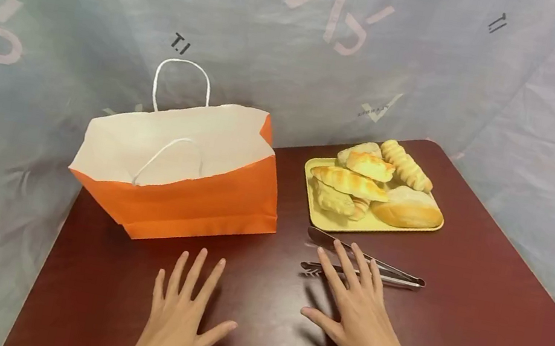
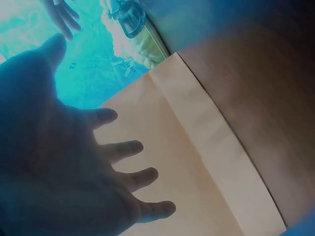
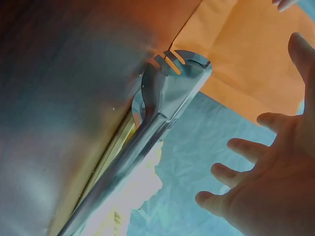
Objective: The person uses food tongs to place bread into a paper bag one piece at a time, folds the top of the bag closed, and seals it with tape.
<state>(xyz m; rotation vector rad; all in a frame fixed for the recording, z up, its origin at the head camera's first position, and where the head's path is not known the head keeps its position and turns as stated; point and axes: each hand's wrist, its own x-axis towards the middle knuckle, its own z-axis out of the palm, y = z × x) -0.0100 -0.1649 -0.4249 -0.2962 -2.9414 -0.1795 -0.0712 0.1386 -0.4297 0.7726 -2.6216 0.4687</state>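
Note:
My left hand point(image 1: 179, 316) is spread over the near part of the table, fingers straight and holding nothing. Just beyond its fingertips stands an orange paper bag point(image 1: 206, 204), its white inside facing up and two white cord handles raised. To the right, my right hand point(image 1: 358, 315) hovers with fingers apart, also holding nothing. Its fingertips overlap the metal tongs point(image 1: 399, 280) in the head view. Those tongs lie with their arms parted, and the slotted end point(image 3: 172, 69) shows large in the right wrist view. Behind them is a yellow tray point(image 1: 321, 221) bearing several breads point(image 1: 406, 207).
The dark red tabletop point(image 1: 479, 317) carries the bag at left and the tray at back right. Grey printed sheeting point(image 1: 279, 32) hangs close behind the table and along both sides.

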